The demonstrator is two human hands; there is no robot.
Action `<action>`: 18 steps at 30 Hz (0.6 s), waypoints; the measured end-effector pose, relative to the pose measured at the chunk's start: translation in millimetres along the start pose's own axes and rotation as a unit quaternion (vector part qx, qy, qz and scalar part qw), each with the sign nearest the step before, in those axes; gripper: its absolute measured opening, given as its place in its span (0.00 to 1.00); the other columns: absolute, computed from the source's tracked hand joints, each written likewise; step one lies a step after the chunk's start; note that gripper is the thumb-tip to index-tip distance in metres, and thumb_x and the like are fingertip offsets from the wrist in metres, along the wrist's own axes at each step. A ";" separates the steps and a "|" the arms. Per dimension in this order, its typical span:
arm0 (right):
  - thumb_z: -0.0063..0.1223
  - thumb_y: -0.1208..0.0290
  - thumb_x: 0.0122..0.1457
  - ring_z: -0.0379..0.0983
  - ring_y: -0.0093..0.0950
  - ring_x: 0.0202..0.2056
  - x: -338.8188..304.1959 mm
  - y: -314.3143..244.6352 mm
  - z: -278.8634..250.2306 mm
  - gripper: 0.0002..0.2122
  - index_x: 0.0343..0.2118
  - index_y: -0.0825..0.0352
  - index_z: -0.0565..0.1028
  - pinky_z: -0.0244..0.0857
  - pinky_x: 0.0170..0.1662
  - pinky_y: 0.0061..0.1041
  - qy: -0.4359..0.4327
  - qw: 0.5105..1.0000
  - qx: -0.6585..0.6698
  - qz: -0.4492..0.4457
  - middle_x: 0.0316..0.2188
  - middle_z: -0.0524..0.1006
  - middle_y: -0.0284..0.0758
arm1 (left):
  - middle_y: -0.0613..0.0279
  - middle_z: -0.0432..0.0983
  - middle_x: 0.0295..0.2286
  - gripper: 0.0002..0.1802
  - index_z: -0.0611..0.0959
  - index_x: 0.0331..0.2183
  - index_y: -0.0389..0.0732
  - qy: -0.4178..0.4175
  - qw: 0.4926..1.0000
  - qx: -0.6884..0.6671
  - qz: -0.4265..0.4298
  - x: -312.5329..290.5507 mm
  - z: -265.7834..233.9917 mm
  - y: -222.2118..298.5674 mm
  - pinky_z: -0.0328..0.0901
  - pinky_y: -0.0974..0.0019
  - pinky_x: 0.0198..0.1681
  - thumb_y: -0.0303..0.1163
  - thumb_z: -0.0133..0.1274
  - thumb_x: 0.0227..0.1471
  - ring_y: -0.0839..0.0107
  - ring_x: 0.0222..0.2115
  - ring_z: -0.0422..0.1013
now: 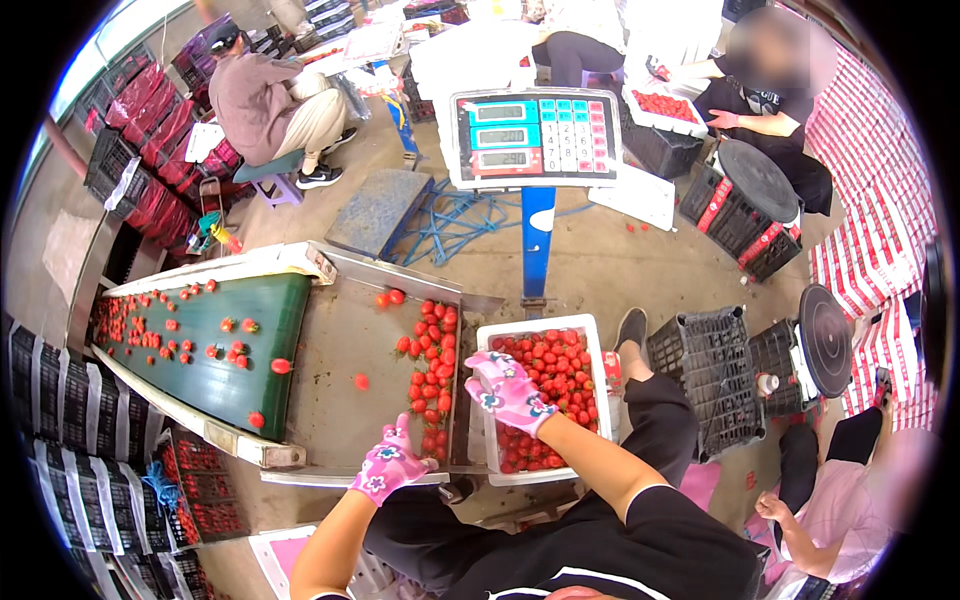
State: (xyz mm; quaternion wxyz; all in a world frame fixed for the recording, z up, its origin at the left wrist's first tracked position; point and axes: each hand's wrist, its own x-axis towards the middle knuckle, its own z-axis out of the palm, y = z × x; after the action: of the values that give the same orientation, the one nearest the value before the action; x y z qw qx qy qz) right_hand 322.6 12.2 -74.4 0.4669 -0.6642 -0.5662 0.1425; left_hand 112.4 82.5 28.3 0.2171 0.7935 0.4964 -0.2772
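Observation:
My left hand (388, 466), in a pink flowered glove, is over the near edge of the metal tray (335, 410). Its fingers are apart and nothing shows in them. Close by, small red fruits (432, 370) that look like cherry tomatoes are gathered along the tray's right side. My right hand (508, 392), gloved the same way, reaches over the left rim of a white foam box (541, 478) full of the same fruits. Its fingers stretch toward the tray, with no fruit visible in them. On the left, a green conveyor belt (270, 345) carries scattered fruits to the tray.
A scale display (536, 138) stands on a blue post (537, 240) behind the foam box. Black crates (708, 380) stand to the right, with more stacked at far left. Several people sit around; one at right back handles a white fruit box (664, 112).

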 end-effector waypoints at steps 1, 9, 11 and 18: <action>0.51 0.65 0.55 0.65 0.42 0.49 2.1 -3.2 3.1 0.15 0.45 0.63 0.70 0.59 0.52 0.37 -0.009 1.000 0.000 -0.006 0.46 0.71 0.43 | 0.41 0.55 0.54 0.59 0.48 0.60 0.36 -0.007 1.000 -0.005 0.007 5.5 3.3 0.4 0.62 0.58 0.52 0.50 0.64 0.36 0.51 0.52 0.62; 0.47 0.60 0.56 0.62 0.44 0.52 39.0 -39.6 30.1 0.21 0.51 0.64 0.66 0.54 0.56 0.42 -0.053 0.992 -0.060 -0.097 0.49 0.67 0.46 | 0.41 0.53 0.56 0.62 0.44 0.60 0.36 0.057 0.968 -0.228 0.086 109.1 78.5 -42.9 0.55 0.60 0.58 0.41 0.67 0.33 0.51 0.57 0.53; 0.45 0.58 0.57 0.61 0.43 0.53 53.6 -23.2 49.8 0.23 0.52 0.65 0.65 0.50 0.58 0.43 -0.050 0.982 -0.142 -0.115 0.50 0.67 0.47 | 0.42 0.57 0.54 0.61 0.44 0.60 0.36 0.071 0.932 -0.332 0.126 138.8 90.4 -46.5 0.58 0.62 0.56 0.37 0.67 0.33 0.53 0.55 0.58; 0.37 0.47 0.58 0.54 0.51 0.58 100.6 -14.0 70.2 0.32 0.59 0.66 0.58 0.47 0.57 0.48 -0.165 0.936 -0.307 -0.043 0.55 0.61 0.52 | 0.49 0.65 0.49 0.57 0.45 0.61 0.42 0.114 0.807 -0.565 0.131 132.2 57.6 -8.6 0.71 0.63 0.35 0.23 0.62 0.35 0.63 0.41 0.71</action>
State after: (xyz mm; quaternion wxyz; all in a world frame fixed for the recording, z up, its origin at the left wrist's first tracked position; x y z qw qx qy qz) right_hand 295.6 132.3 -66.0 0.1460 -0.7174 -0.6794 0.0495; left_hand 138.4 138.6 -102.2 0.6032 0.6140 0.4779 0.1752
